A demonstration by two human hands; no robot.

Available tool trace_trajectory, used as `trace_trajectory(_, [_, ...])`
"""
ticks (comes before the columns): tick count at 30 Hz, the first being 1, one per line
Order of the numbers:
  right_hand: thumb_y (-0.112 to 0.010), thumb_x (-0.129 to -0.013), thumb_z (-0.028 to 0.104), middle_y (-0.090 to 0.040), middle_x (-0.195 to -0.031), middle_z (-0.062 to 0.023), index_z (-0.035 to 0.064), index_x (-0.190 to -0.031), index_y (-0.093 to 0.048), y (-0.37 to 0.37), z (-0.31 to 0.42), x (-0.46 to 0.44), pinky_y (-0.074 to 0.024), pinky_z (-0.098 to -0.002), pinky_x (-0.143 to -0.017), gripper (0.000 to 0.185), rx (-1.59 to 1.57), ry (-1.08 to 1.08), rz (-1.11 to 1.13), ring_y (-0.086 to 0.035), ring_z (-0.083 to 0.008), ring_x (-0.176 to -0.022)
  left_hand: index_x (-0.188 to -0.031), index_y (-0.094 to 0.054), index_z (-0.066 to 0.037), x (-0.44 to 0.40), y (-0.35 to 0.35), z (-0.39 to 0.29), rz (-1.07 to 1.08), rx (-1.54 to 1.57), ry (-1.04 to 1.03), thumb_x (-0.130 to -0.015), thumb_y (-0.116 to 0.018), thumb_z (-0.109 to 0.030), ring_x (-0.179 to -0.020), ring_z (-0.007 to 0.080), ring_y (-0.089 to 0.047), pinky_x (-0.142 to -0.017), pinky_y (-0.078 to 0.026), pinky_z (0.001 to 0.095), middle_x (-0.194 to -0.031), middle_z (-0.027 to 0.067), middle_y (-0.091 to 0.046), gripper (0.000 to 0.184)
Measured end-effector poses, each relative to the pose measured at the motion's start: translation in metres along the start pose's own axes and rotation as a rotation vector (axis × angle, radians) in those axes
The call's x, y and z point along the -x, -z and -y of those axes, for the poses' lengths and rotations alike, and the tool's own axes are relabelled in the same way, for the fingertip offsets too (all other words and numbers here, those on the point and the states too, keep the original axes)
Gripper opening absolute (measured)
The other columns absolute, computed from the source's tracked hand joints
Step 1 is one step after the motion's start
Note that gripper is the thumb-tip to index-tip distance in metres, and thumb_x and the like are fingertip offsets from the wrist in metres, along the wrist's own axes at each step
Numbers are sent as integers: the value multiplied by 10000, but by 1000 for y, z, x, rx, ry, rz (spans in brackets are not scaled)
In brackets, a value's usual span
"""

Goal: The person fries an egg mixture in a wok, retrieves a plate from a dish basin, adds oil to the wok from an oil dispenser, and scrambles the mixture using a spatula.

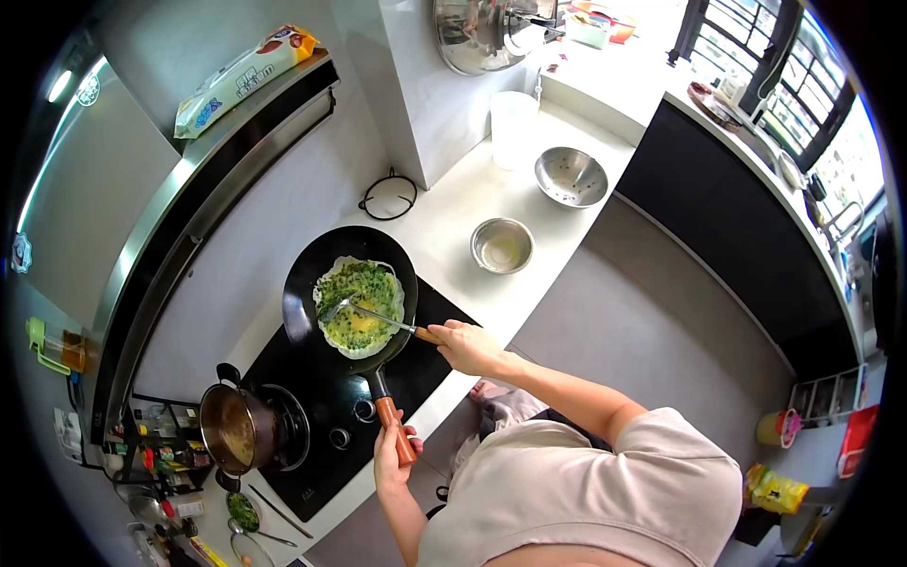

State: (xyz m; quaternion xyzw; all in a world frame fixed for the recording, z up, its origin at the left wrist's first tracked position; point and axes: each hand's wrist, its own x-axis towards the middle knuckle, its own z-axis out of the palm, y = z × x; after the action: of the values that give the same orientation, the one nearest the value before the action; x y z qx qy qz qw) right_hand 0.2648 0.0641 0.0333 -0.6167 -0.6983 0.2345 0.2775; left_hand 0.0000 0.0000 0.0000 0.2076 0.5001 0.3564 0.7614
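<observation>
My left hand is closed around the reddish-brown handle of a black wok on the hob. In the wok lies a round egg mixture with chopped greens, pale and set at its edge and yellow near the middle. My right hand grips the wooden handle of a metal spatula. The spatula's head rests on the left part of the egg, partly hidden by glare and greens.
Left of the wok, a dark pot of brownish liquid sits by the other burner. Two metal bowls and a clear plastic jug stand on the white counter. A range hood overhangs the hob. Seasoning bottles crowd the lower left.
</observation>
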Motion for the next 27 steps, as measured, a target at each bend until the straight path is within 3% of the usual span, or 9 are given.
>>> trace_trajectory(5, [-614,-827,116,-626,-976,-165,18,-1224,-564,9,-6,3,-516,-420,-774,412,23,-49,53,-629,-342,-883,-1308,-475,-76,-1,-7,9,15,53,13,-979,-511,-340,-604,181,-597,-524,-488,298,-838,80,-573,424])
trace_trajectory(14, [-616,-827,113,-605,-939,-173,45,-1206,-559,5,7,-3,-523,-436,-683,389,89,-7,79,-641,-349,-803,-1291,-488,-67,2,0,3,8,68,1,-980,-509,-344,-625,182,-612,-549,-508,299,-846,79,-579,417])
trace_trajectory(17, [-572,-811,53,-587,-890,-169,91,-1202,-564,1,6,-4,-524,-443,-641,392,133,-15,99,-645,-344,-760,-1284,-497,-66,-3,7,11,20,77,-58,-986,-491,-357,-636,181,-614,-578,-515,305,-858,83,-586,416])
trace_trajectory(23, [-598,-811,82,-597,-907,-168,90,-1197,-544,-4,5,1,-536,-439,-648,389,188,25,45,-657,-338,-780,-1234,-529,-58,4,4,20,-28,232,-57,-994,-416,-466,-713,204,-629,-651,-537,336,-905,104,-618,486])
trace_trajectory(26, [-684,-811,268,-628,-964,-140,68,-1209,-513,-5,3,0,-522,-441,-783,476,237,-23,23,-631,-325,-945,-1153,-554,-51,4,17,39,-47,394,-45,-986,-417,-493,-766,238,-631,-700,-539,352,-924,124,-636,492])
trace_trajectory(27, [-685,-813,294,-635,-957,-151,50,-1208,-506,-1,7,2,-524,-437,-755,498,259,-14,-6,-641,-326,-896,-1141,-559,-49,8,23,47,-52,427,-57,-985,-420,-494,-786,242,-633,-719,-538,351,-926,123,-636,492])
